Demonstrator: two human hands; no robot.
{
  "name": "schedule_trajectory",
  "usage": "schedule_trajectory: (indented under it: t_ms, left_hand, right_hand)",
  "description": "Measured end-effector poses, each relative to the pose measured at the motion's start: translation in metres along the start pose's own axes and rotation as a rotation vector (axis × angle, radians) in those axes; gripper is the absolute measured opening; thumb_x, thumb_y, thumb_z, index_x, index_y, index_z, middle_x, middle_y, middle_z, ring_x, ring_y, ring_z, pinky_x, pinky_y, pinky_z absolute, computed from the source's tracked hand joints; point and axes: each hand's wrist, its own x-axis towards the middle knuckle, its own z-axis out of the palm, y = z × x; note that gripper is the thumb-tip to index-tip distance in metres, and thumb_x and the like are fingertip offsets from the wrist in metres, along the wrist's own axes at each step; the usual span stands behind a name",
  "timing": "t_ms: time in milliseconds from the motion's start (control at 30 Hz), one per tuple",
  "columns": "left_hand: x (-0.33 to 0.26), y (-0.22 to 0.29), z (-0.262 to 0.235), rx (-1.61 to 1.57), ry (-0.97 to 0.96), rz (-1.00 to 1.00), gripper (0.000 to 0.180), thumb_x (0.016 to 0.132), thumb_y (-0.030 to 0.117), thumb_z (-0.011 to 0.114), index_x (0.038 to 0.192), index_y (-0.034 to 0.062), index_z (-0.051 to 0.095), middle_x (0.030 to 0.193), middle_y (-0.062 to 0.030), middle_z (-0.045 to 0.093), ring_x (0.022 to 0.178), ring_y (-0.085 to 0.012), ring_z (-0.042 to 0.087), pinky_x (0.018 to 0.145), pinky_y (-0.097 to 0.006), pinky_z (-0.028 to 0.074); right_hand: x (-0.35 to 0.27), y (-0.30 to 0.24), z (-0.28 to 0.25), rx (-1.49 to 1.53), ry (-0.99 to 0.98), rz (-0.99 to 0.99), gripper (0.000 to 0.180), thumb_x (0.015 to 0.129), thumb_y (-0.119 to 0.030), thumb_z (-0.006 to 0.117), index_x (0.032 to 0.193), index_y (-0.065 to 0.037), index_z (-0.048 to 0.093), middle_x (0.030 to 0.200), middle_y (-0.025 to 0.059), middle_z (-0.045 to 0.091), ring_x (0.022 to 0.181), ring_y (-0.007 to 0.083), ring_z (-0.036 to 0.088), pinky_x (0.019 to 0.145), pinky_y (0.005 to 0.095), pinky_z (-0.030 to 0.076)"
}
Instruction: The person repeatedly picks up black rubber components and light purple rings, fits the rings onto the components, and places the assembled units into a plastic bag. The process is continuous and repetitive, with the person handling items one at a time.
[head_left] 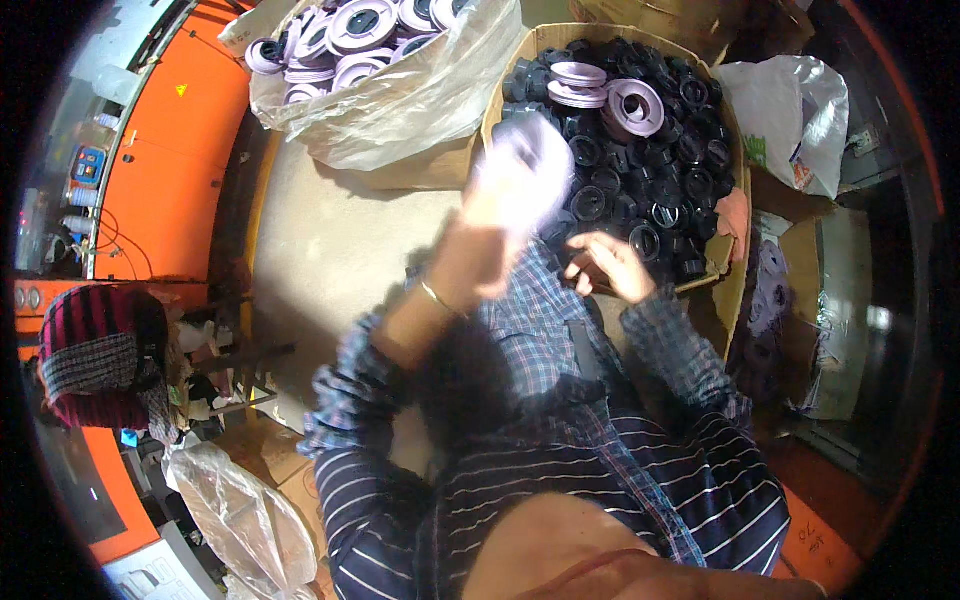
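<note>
My left hand (484, 240) is raised at the near left edge of a cardboard box (745, 190), closed on a round lilac plastic part (535, 165). Motion and glare blur that part and the fingertips on it. Over the box's near edge, my right hand (612, 266) has its fingers loosely bent and apart, with nothing seen in them. Small round black plastic caps (590, 203) fill the box. On top of them lie a flanged lilac part (634, 108) with a dark centre and a lilac piece (578, 84) seen edge-on.
A plastic-lined carton (375, 140) of similar lilac parts stands at the far left. Beside the box on the right are a clear plastic bag (790, 115) and an open carton (800, 260) with lilac pieces. An orange machine (175, 150) and a striped cloth-covered seat (95, 355) are left.
</note>
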Motion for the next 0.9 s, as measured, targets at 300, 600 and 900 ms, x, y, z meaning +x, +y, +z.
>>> schedule_trajectory:
  t_ms: [300, 600, 900]
  left_hand:
    - [0.075, -0.046, -0.074, 0.024, 0.53, -0.19, 0.067, 0.086, 0.018, 0.075, 0.144, 0.0005, 0.046, 0.141, -0.0171, 0.053, 0.13, -0.0243, 0.05, 0.111, -0.037, 0.037]
    - [-0.012, -0.003, 0.079, -0.734, 0.061, -0.351, 0.033, 0.09, 0.009, 0.07, 0.122, 0.0013, 0.065, 0.135, -0.0154, 0.059, 0.099, -0.0147, 0.066, 0.085, -0.027, 0.053]
    - [-0.005, -0.032, 0.088, -1.625, 0.261, -0.77, 0.045, 0.09, 0.011, 0.07, 0.131, -0.001, 0.053, 0.115, -0.0118, 0.066, 0.104, -0.0188, 0.067, 0.088, -0.036, 0.056]
  right_hand:
    - [0.143, -0.049, -0.148, -1.055, 0.765, -0.233, 0.051, 0.085, -0.035, 0.073, 0.12, 0.0, 0.061, 0.108, 0.016, 0.068, 0.093, 0.0264, 0.068, 0.08, 0.0365, 0.054]
    - [0.192, -0.078, -0.155, -1.544, 0.686, 0.044, 0.058, 0.085, -0.035, 0.072, 0.129, 0.001, 0.057, 0.122, 0.0194, 0.065, 0.115, 0.031, 0.062, 0.098, 0.0394, 0.049]
    - [0.058, -0.066, -0.017, 0.069, -0.15, -0.068, 0.039, 0.1, -0.032, 0.056, 0.115, 0.003, 0.065, 0.085, 0.0054, 0.069, 0.052, 0.0112, 0.056, 0.042, 0.0225, 0.039]
